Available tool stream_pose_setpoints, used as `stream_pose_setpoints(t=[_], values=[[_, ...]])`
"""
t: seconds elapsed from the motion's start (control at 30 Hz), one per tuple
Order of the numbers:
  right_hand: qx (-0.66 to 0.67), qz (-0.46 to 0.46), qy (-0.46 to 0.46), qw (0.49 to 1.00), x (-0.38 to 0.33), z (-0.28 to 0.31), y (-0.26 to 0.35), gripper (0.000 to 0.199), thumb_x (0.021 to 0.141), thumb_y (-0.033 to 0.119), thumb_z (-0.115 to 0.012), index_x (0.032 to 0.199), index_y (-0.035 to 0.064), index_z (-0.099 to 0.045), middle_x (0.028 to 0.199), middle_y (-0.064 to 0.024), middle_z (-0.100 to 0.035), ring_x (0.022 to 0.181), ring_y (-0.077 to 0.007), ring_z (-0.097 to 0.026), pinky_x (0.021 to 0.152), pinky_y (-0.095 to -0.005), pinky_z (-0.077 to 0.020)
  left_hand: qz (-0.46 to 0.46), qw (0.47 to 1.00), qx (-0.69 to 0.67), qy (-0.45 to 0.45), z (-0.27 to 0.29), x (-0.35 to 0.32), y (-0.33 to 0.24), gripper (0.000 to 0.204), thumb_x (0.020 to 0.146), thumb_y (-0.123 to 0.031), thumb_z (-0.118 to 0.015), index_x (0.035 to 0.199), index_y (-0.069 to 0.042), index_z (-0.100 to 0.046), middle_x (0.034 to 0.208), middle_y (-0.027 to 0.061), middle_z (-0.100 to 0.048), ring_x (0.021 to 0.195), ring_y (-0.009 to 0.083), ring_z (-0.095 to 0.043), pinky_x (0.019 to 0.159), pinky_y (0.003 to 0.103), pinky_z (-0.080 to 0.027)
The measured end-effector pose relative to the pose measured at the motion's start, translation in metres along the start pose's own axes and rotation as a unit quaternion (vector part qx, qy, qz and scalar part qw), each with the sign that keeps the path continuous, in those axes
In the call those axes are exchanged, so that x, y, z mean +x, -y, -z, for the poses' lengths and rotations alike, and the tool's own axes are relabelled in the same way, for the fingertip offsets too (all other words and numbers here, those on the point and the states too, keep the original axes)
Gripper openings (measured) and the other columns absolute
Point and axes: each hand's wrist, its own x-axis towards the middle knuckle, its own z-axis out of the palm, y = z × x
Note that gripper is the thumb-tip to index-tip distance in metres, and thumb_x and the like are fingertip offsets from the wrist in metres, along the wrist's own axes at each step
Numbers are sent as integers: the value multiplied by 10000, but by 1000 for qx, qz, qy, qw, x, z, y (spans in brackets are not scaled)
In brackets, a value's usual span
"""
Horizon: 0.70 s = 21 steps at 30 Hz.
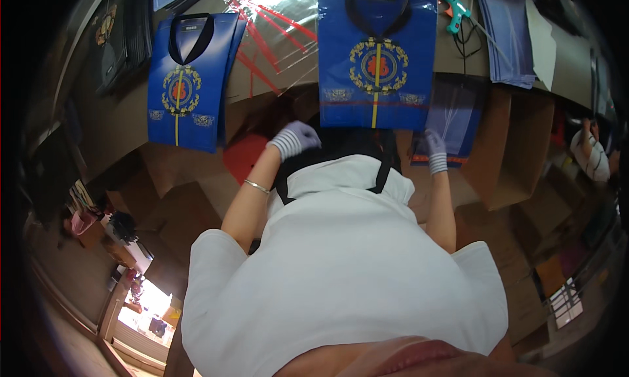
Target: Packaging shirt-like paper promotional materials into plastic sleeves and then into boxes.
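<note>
My left hand [298,139], in a pale lavender glove with a striped cuff, hovers in front of my dark apron. Its fingers are loosely bent and apart, and I see nothing in them. My right hand [436,149], gloved alike, reaches up beside the lower right corner of a blue gift bag [344,82]. Its fingers look extended against a darker blue sheet [462,118] with a red lower edge; whether they touch it I cannot tell. The bag has a black handle, a gold wreath emblem and a yellow centre stripe, and overhangs the table's near edge.
Matching blue bags [164,118] lie left on the table [278,82]. Clear plastic film with red strips [265,46] lies between. A teal glue gun [455,11] and blue sheets [508,39] are at right. An open cardboard box [524,147] stands below; another person [593,151] is far right.
</note>
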Motion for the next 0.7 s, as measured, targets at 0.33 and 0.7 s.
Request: stream_pose_setpoints(t=[0.33,0.7], values=[[-246,177,-219,927,143,-33,206,316,797,241,-582,1000,0,-592,958,-170,-619,884,-263,-603,789,-303,-446,14,876,-67,-477,135,127,-80,327,727,-229,-626,940,19,-622,811,128,-652,687,200,-621,669,303,-481],[124,151,-93,976,71,-59,142,331,830,190,-604,1048,-56,-566,910,-60,-608,840,-88,-526,760,-218,-426,-28,899,-233,-369,76,74,-20,177,760,-127,-628,835,32,-644,728,69,-640,657,128,-571,659,255,-462]])
